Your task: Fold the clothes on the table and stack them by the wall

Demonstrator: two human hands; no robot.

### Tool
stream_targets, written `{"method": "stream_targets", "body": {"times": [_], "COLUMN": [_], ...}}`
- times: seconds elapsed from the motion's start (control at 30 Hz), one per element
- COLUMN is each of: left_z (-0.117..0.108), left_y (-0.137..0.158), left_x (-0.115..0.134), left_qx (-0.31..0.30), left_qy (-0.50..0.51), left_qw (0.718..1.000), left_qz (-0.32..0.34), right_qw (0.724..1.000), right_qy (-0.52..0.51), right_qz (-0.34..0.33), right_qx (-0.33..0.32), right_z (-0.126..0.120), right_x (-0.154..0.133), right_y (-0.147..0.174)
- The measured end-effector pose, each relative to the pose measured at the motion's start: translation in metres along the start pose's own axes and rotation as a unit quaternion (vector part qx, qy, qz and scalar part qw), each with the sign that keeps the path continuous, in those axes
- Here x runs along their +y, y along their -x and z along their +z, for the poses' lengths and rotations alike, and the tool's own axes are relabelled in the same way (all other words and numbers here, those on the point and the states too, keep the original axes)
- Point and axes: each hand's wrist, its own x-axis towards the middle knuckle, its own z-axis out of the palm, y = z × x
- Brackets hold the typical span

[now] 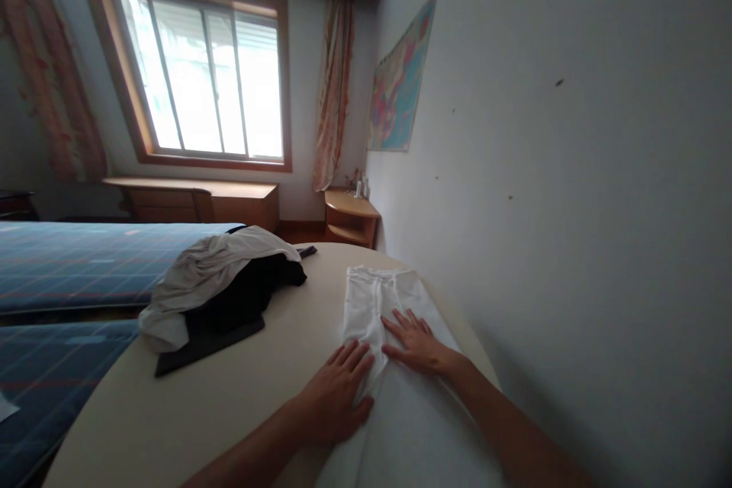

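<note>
Garment of long white fabric runs lengthwise away under L hand (at left edge) & R hand (slightly farther), both spread flat, gripping nothing.

A bedroom: plaid mattresses, patterned curtains, wall map

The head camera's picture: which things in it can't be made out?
All in the head view:
Near end of the white cloth: cut off by the bottom edge.
Its surface under the left hand and right hand: hidden by them.
Part of the dark flat item: covered by the piled clothes.
Lettering on the map: too small.
</note>
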Motion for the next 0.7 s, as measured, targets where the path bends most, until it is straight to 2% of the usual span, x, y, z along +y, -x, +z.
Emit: {"method": "stream_targets", "body": {"times": [0.17, 0.37, 0.5, 0.6, 0.7], "left_z": [-0.011, -0.030, -0.034, -0.037, -0.045], "left_y": [0.000, -0.003, -0.004, 0.001, 0.011], "left_x": [-0.016, -0.058, -0.078, -0.075, -0.058], "left_qx": [0.003, 0.000, 0.037, 0.089, 0.099], "left_qy": [-0.012, -0.026, -0.028, -0.033, -0.037], "left_qw": [1.000, 0.998, 0.995, 0.989, 0.987], "left_qz": [-0.019, -0.051, -0.087, -0.109, -0.123], "right_qw": [1.000, 1.000, 1.000, 0.999, 0.999], "right_qy": [-0.003, -0.007, -0.007, -0.002, 0.006], "right_qz": [-0.003, 0.000, 0.003, 0.009, 0.005], "right_qx": [-0.003, 0.010, 0.027, 0.032, 0.043], "right_z": [0.002, -0.001, -0.004, -0.005, -0.006], "right_x": [-0.018, -0.043, -0.053, -0.055, -0.053], "right_y": [-0.022, -0.063, -0.092, -0.106, -0.112]}}
